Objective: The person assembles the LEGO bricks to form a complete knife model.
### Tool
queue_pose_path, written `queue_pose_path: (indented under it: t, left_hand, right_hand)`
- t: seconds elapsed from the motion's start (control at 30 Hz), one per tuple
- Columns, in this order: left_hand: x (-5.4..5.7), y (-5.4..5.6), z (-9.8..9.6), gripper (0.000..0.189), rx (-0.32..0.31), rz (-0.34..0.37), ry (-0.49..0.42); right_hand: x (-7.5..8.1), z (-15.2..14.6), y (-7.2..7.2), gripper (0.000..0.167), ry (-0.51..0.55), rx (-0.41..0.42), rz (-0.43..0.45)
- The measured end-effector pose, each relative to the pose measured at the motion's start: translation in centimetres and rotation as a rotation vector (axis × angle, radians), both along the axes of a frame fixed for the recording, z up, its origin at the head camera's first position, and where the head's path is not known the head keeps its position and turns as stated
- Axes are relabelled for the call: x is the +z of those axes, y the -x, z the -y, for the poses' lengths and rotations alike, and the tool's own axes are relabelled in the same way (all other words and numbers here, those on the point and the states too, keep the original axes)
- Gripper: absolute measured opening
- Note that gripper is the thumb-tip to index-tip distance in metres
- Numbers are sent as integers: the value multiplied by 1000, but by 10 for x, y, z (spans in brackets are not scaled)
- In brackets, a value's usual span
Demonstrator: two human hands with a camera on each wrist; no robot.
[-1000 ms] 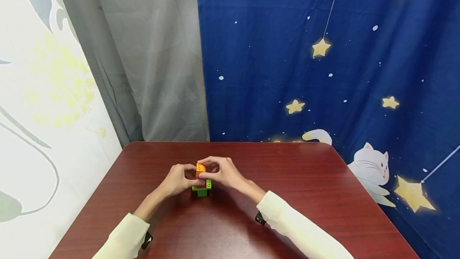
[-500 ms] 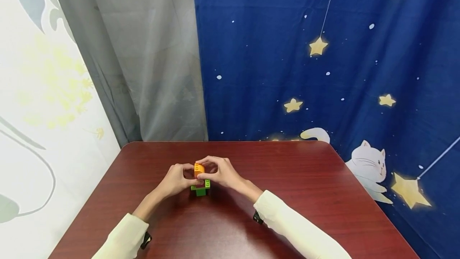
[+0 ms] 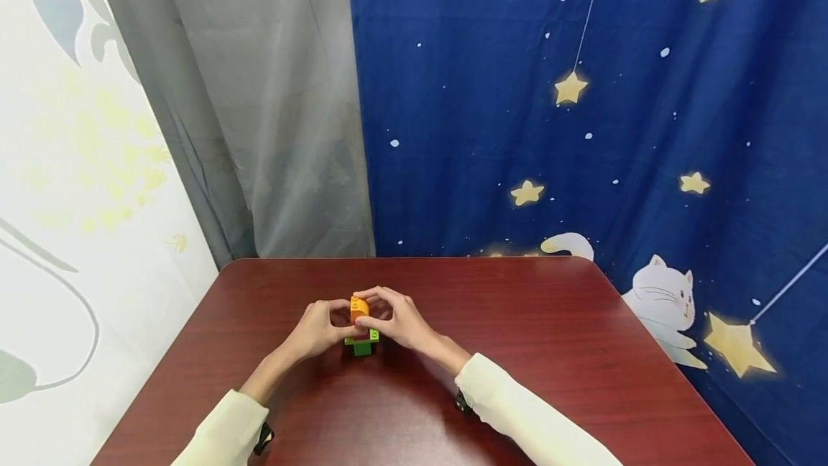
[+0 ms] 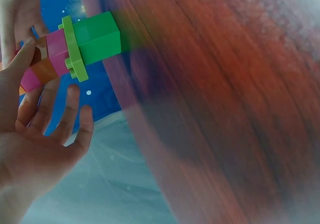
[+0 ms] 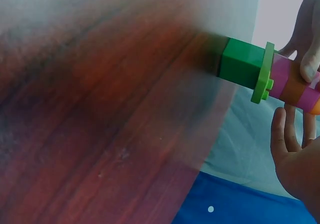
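A stack of toy building blocks stands upright on the table. Its base is a green block, topped by a lime-green plate with studs at its ends. Above that come a pink block, a brownish-orange block and more pink. An orange block with a curved side tops the stack. My left hand pinches the stack's middle from the left, thumb in front. From the right, my right hand pinches the orange block between thumb and fingers. Fingers hide parts of the upper blocks.
The dark red table's far edge lies beyond the stack. Behind it hang a grey curtain and a blue curtain with stars. Dark bands show at the cuffs of both pale sleeves.
The head view has shifted slightly. Both hands keep their grips, and the stack stays in almost the same place; the right hand's fingers have moved only a little.
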State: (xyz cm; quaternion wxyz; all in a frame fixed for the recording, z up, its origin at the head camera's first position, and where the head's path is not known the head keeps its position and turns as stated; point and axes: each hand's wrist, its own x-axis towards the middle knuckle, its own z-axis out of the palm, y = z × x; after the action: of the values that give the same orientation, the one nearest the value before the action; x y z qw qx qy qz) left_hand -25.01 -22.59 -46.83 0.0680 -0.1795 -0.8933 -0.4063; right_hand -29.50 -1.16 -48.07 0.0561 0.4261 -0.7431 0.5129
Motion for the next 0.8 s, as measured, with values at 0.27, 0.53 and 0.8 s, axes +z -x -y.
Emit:
queue_pose_path:
  t: [0.27,0.53,0.8]
  left_hand:
    - [-6,0,0,37,-23,2,-37]
    - [-8,0,1,37,-37,-7,-30]
    - [-9,-2,2,38,-25,5,-22]
  right_hand:
    - [-6,0,-1,44,-1,-13,-47]
    - [-5,-2,-2,46,-38,-4,-52]
    - [-7,-3,-4,51,-65,-5,-55]
